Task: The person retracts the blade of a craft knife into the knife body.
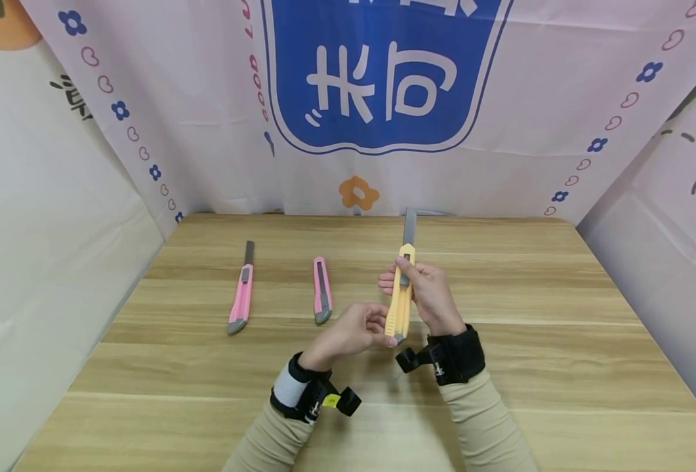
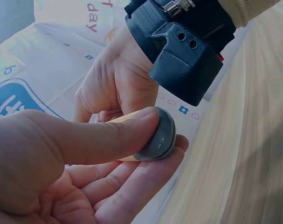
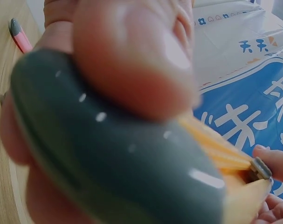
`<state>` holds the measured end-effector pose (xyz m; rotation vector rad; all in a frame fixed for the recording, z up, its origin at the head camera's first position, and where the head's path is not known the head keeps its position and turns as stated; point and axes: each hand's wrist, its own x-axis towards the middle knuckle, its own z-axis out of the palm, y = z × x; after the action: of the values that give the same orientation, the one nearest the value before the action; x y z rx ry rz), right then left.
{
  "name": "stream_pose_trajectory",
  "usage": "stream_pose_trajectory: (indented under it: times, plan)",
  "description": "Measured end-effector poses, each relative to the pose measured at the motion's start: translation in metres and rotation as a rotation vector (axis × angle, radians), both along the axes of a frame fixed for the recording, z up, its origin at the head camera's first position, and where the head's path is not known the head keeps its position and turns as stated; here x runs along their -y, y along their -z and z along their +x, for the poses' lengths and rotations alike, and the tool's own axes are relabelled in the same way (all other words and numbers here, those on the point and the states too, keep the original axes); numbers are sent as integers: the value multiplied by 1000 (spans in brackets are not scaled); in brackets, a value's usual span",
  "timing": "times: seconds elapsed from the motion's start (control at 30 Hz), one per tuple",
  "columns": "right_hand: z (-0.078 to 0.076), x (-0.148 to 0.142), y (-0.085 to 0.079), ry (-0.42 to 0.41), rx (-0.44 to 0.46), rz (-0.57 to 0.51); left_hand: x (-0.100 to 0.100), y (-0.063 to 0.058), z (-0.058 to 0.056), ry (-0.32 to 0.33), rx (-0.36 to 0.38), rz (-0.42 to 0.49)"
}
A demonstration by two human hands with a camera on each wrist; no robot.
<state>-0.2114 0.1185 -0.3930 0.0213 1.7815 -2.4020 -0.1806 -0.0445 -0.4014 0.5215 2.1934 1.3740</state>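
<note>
While 2 hands are holding it up over the wooden table (image 1: 560,328), the yellow knife (image 1: 399,305) is pointing away from the person, its long grey blade (image 1: 409,226) reaching up to the table's far edge in the head view. The left hand (image 1: 356,328) is pinching the knife's near end: its thumb (image 2: 104,140) is pressing from above, the fingers are supporting from below, and the dark grey end cap (image 2: 160,140) is sticking out between them. That grip is closing only as far as the thickness of the handle allows. The right hand (image 1: 436,295) is gripping the upper part of the handle, with its thumb lying across the front near the grey slider (image 1: 405,280) and its fingertips showing on the other side.

To the left, 2 pink knives are lying on the table, apart from each other and from the hands. The left pink knife (image 1: 242,295) is showing a dark blade beyond its tip; the right pink knife (image 1: 318,288) is showing its blade only inside the handle slot. Black bands are circling both wrists over beige sleeves (image 1: 483,419). Behind the table, a printed cloth (image 1: 206,98) is hanging.
</note>
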Motion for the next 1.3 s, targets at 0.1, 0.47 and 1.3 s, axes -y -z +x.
stream_pose_trajectory:
  times: [0.1, 0.47, 1.3]
  plan:
    - [0, 0, 0, -9, -3, -2, 0, 0, 0, -8, 7, -5]
    - [0, 0, -1, -40, -14, -26, 1, -1, 0, -8, 8, -9]
    - [1, 2, -1, -27, 80, 57, 1, 0, 0, -17, -5, 26]
